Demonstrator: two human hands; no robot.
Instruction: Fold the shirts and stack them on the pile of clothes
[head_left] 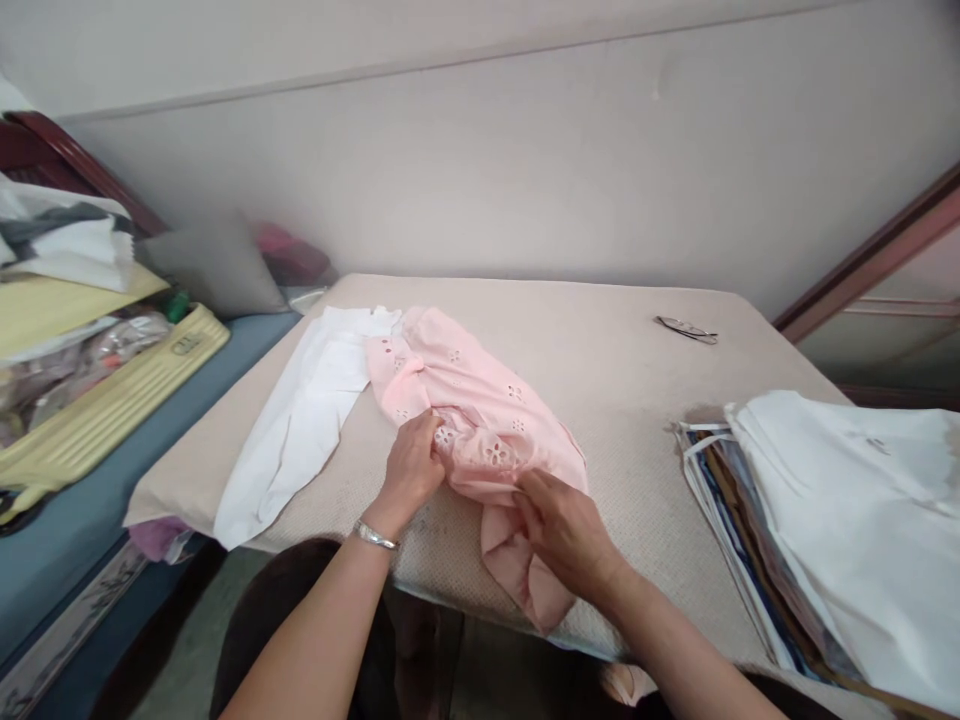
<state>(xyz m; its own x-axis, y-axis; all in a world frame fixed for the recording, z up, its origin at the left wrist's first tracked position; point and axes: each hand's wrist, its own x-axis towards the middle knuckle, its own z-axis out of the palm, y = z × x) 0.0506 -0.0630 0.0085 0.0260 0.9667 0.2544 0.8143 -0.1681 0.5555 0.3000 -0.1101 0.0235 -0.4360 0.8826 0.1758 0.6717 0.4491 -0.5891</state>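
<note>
A pink garment point(480, 365) with cut-out eyelet flowers lies bunched on the cloth-covered table point(600, 380). My left hand point(411, 465), with a silver bracelet at the wrist, pinches its near left edge. Further right, my right hand point(566, 525) is closed on the same garment, and a pink fold hangs below it toward the table's front edge. Some of the fingers on both hands are hidden by the fabric. Against the garment's left side lies a long white piece of clothing point(300, 420), stretched diagonally toward the front; its kind is unclear.
A stack of folded clothes point(847, 520) with white on top fills the right front corner. Glasses point(686, 330) lie at the back right. To the left, a yellow plastic container point(120, 370) holding bagged things rests on a blue surface. A wall point(510, 180) borders the back.
</note>
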